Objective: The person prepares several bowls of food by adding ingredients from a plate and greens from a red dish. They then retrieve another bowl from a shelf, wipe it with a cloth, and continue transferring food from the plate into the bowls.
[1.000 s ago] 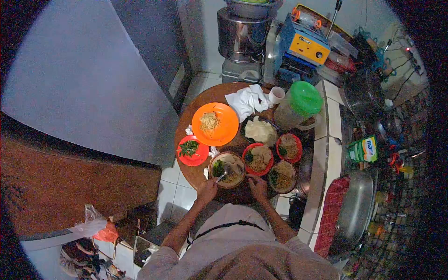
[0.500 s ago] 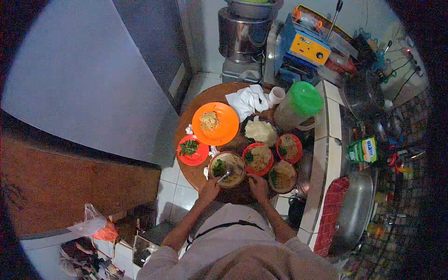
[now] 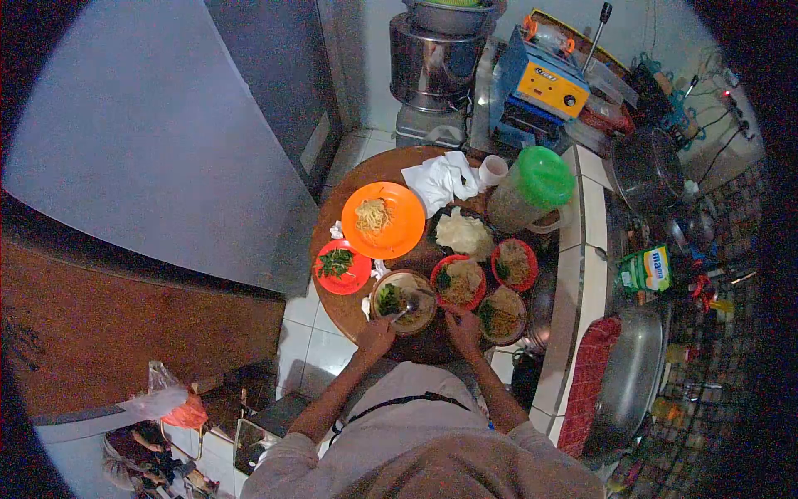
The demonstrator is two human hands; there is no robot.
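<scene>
My left hand [image 3: 376, 336] is closed around the handle of a metal spoon [image 3: 407, 309]. The spoon's bowl end lies in a pale bowl of noodles and greens [image 3: 388, 298] near the table's front edge. Just right of that bowl is my right hand [image 3: 462, 328], its fingers drawn together close to the rim; whatever they pinch is too small to tell. Behind it are a red bowl of noodles [image 3: 459, 283], a smaller red bowl [image 3: 515, 264] and a brown-rimmed bowl of noodles [image 3: 503, 316].
On the round wooden table [image 3: 341, 195] stand an orange plate with noodles [image 3: 407, 224], a red plate of greens [image 3: 357, 274], pale crackers [image 3: 463, 233], white tissue [image 3: 436, 181], a cup [image 3: 493, 170] and a green-lidded jug [image 3: 544, 179]. A tiled counter [image 3: 573, 291] borders the right.
The spoon has shifted slightly within the noodle bowl. My right hand has edged up a little, toward the red bowl. The bowls and plates stay where they were.
</scene>
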